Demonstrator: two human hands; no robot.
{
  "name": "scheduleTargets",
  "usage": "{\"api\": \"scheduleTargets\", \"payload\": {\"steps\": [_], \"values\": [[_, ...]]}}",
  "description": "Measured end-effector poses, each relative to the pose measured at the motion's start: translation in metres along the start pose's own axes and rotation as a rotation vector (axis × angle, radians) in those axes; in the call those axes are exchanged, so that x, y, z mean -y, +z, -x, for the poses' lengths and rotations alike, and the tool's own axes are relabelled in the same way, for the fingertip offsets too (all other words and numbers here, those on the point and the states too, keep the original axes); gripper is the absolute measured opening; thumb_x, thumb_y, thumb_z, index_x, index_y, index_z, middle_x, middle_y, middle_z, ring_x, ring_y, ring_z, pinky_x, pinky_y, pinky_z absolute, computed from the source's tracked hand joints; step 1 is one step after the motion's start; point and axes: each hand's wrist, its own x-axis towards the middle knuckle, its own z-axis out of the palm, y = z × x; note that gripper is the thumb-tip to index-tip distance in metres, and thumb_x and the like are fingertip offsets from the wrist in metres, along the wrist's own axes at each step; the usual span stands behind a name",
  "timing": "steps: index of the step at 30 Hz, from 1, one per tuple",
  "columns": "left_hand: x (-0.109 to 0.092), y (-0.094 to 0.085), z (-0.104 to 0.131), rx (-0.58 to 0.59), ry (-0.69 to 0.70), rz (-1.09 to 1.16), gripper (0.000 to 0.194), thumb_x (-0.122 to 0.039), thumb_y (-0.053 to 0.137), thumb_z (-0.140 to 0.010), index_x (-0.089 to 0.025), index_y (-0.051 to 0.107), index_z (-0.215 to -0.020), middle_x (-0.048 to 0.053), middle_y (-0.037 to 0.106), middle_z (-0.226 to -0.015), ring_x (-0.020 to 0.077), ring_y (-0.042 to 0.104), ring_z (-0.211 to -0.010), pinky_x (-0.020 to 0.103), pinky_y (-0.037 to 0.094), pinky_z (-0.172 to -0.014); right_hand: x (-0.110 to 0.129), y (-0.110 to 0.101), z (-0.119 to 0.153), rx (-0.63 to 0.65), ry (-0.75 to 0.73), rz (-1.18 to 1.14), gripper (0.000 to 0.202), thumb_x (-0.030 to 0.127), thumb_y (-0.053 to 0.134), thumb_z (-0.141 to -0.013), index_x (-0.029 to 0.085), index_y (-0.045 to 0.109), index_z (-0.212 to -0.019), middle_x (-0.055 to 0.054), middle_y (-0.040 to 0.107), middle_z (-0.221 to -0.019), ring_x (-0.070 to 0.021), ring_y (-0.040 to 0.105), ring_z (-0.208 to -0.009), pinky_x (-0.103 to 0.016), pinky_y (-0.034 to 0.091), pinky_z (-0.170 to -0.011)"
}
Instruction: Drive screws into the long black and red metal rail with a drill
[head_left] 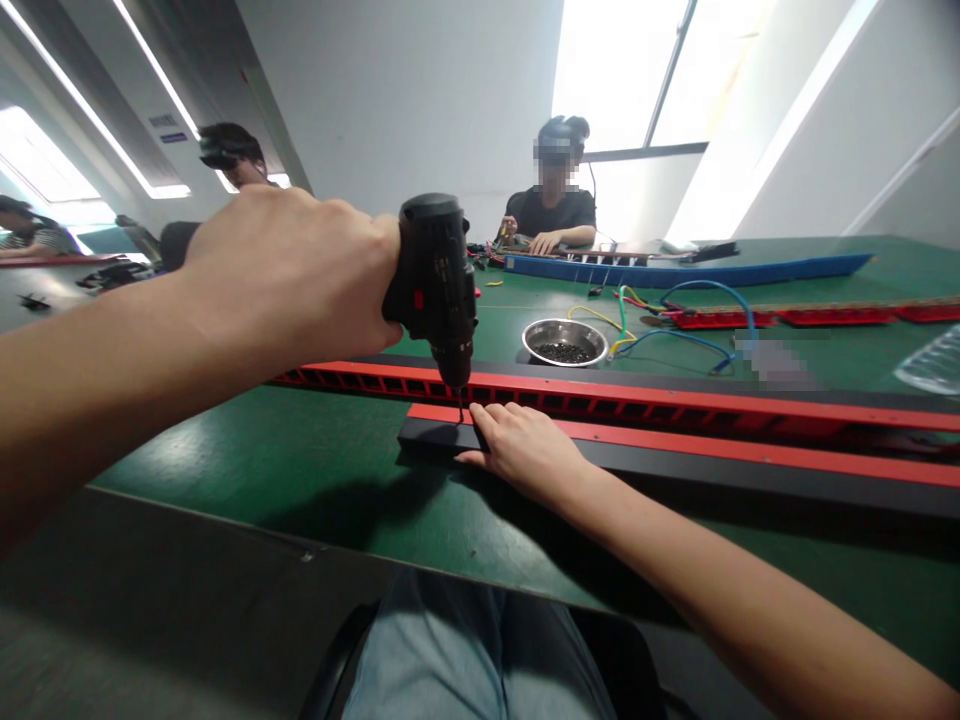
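My left hand (307, 265) is wrapped round the handle of a black cordless drill (441, 265), held upright with its chuck downward. The thin bit meets the red top near the left end of a long black-and-red bar (675, 452). Just right of the bit, my right hand (529, 450) grips this bar, fingers on top and thumb against the black front side. Behind it lies a second long red-and-black bar (600, 402) with a row of slots. Whether a screw sits under the bit is too small to tell.
A metal bowl (565, 343) of small dark screws stands behind the bars on the green table (345, 500). Coloured wires (675, 335) and red strips (832, 315) lie right of it. Across the table a person (559, 205) works by a long blue piece (675, 270).
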Motion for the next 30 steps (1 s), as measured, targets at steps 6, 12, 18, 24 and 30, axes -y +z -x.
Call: {"api": "scheduleTargets", "payload": {"steps": [6,12,18,24,30], "values": [[0.004,0.003,-0.001,-0.017,0.006,0.049,0.060,-0.058,0.068,-0.075,-0.011,0.069,-0.112,0.009,0.066,-0.104,0.0600,0.057,-0.119,0.072,0.037,-0.091,0.000,0.001,0.000,0.008,0.006,-0.010,0.066,0.062,0.055,-0.096,0.009,0.057,-0.135,-0.019,0.070,-0.113,-0.0314,0.068,-0.102,-0.040,0.051,-0.089],[0.000,0.000,0.000,0.002,-0.013,-0.031,0.062,-0.062,0.064,-0.075,-0.013,0.068,-0.113,0.006,0.066,-0.102,0.0571,0.062,-0.114,0.067,0.043,-0.090,0.000,0.001,0.000,0.009,0.009,-0.021,0.064,0.062,0.056,-0.096,0.010,0.057,-0.135,-0.019,0.070,-0.114,-0.0304,0.068,-0.104,-0.040,0.051,-0.091],[0.000,0.000,0.000,-0.008,-0.027,0.179,0.055,-0.055,0.073,-0.070,-0.014,0.069,-0.107,0.007,0.065,-0.108,0.0627,0.049,-0.127,0.075,0.029,-0.100,0.000,0.003,-0.001,0.009,0.014,-0.014,0.066,0.063,0.055,-0.096,0.010,0.057,-0.135,-0.018,0.070,-0.114,-0.0311,0.068,-0.104,-0.040,0.051,-0.091],[-0.001,-0.001,0.002,-0.006,-0.007,0.045,0.059,-0.060,0.065,-0.075,-0.014,0.069,-0.112,0.008,0.065,-0.102,0.0607,0.055,-0.122,0.072,0.038,-0.093,-0.001,0.002,-0.001,0.014,0.020,-0.020,0.065,0.063,0.055,-0.096,0.010,0.056,-0.135,-0.018,0.070,-0.114,-0.0312,0.068,-0.105,-0.041,0.051,-0.092],[0.009,-0.008,-0.006,0.071,0.102,-0.058,0.072,-0.068,0.057,-0.078,-0.009,0.068,-0.118,0.003,0.062,-0.085,0.0523,0.067,-0.106,0.062,0.045,-0.085,0.001,0.000,0.000,0.000,0.022,-0.046,0.063,0.062,0.056,-0.096,0.012,0.057,-0.133,-0.018,0.071,-0.115,-0.0312,0.068,-0.105,-0.041,0.051,-0.092]]}}
